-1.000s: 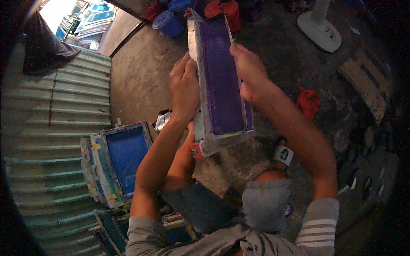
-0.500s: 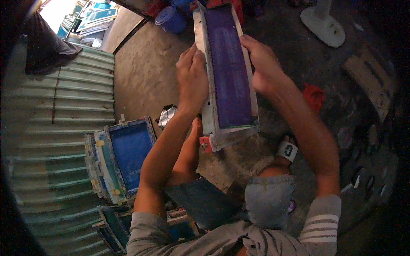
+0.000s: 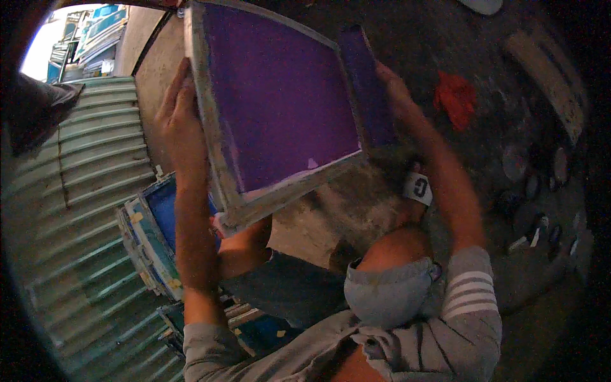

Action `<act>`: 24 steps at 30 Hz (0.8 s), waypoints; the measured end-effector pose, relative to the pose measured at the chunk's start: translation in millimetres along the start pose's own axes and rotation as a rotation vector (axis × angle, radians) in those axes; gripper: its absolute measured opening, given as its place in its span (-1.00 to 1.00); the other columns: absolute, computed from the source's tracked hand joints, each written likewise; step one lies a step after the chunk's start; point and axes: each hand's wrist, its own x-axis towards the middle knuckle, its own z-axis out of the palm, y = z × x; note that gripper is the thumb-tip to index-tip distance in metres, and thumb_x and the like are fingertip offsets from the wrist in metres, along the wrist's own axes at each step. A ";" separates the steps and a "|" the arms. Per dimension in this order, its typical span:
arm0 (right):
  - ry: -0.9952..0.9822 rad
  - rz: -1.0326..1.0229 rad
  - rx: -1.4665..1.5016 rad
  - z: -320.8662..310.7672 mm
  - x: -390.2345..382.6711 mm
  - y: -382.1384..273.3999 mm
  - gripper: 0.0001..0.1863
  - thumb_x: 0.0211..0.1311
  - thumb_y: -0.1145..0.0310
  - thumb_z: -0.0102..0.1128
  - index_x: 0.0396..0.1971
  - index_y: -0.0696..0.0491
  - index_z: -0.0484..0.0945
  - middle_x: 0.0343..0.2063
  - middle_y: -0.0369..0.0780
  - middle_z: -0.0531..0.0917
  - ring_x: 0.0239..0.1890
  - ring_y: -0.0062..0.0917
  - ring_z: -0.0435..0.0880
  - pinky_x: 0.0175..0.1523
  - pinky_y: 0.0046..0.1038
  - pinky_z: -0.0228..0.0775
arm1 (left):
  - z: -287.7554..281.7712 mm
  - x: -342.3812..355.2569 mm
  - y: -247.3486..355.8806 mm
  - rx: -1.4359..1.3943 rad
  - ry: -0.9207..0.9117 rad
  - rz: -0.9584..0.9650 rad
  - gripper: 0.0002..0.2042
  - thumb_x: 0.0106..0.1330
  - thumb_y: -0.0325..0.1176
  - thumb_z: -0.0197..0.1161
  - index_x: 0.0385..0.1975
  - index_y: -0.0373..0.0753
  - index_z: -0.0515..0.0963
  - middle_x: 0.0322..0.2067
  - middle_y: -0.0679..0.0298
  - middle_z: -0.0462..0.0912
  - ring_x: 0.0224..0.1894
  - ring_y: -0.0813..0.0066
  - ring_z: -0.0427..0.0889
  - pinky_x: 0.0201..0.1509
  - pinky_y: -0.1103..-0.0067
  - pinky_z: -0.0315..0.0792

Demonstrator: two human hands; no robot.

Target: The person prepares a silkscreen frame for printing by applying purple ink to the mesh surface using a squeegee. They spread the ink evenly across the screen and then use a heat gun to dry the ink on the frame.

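Head view: at far left stands a pale green corrugated metal sheet (image 3: 95, 223). Just right of it leans a stack of blue-meshed rectangular screens (image 3: 141, 245), partly behind the left forearm. The left hand (image 3: 183, 121) grasps, its fingers along the outer left edge, a large rectangular frame with grey borders and purple mesh (image 3: 286, 102). This frame is raised and tilted above the concrete floor (image 3: 296, 226), in front of the person. Beside its right edge is a narrow dark-purple panel (image 3: 369, 89); the right hand (image 3: 396, 95) touches its right side, but I cannot tell whether the fingers are clenched. Farther right, a crumpled red cloth (image 3: 455, 100) lies on the floor.
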 end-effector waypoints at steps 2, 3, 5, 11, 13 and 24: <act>0.100 0.003 -0.111 -20.4 13.8 27.2 -0.50 0.45 0.20 -0.12 0.32 0.02 0.28 0.18 -0.27 0.48 0.13 -0.47 0.48 0.29 -0.33 0.25 | -4.7 5.8 -8.9 0.005 -0.032 -0.027 -0.62 0.45 -0.28 -0.02 0.18 -0.28 0.47 0.16 0.12 0.51 0.16 0.42 0.49 0.29 0.57 0.26; 0.150 0.007 -0.168 -30.8 19.4 39.9 -0.51 0.46 0.21 -0.13 0.32 0.02 0.29 0.18 -0.27 0.47 0.14 -0.47 0.47 0.30 -0.34 0.23 | -4.2 5.9 -6.9 0.001 -0.040 -0.047 -0.61 0.45 -0.28 -0.03 0.19 -0.29 0.46 0.17 0.13 0.50 0.17 0.41 0.49 0.29 0.56 0.26; 0.160 -0.041 -0.254 -50.6 31.6 62.3 -0.51 0.46 0.21 -0.13 0.32 0.02 0.29 0.18 -0.27 0.48 0.14 -0.47 0.47 0.30 -0.35 0.23 | -1.4 6.8 -3.7 -0.030 -0.042 -0.082 -0.61 0.45 -0.28 -0.03 0.19 -0.30 0.44 0.19 0.14 0.49 0.18 0.40 0.48 0.30 0.56 0.25; 0.123 -0.118 -0.309 -59.1 62.9 95.7 -0.53 0.46 0.25 -0.11 0.31 0.03 0.30 0.17 -0.26 0.50 0.14 -0.48 0.48 0.30 -0.35 0.23 | 6.7 4.5 12.8 -0.018 0.015 -0.133 -0.60 0.45 -0.28 -0.03 0.20 -0.31 0.43 0.21 0.14 0.46 0.21 0.40 0.44 0.31 0.54 0.25; 0.113 -0.138 -0.260 -52.8 64.8 97.2 -0.53 0.46 0.26 -0.10 0.31 0.02 0.31 0.16 -0.26 0.50 0.13 -0.48 0.49 0.28 -0.35 0.24 | 13.0 0.2 28.0 -0.031 0.055 -0.197 -0.60 0.45 -0.29 -0.03 0.20 -0.30 0.43 0.21 0.15 0.46 0.21 0.40 0.45 0.31 0.54 0.25; 0.188 -0.098 -0.258 0.9 23.5 68.3 -0.55 0.45 0.29 -0.11 0.29 0.01 0.35 0.15 -0.23 0.52 0.11 -0.47 0.51 0.27 -0.36 0.28 | -6.7 7.0 -17.8 -0.103 -0.018 -0.055 -0.62 0.44 -0.31 -0.01 0.18 -0.29 0.46 0.17 0.15 0.51 0.16 0.45 0.48 0.28 0.60 0.26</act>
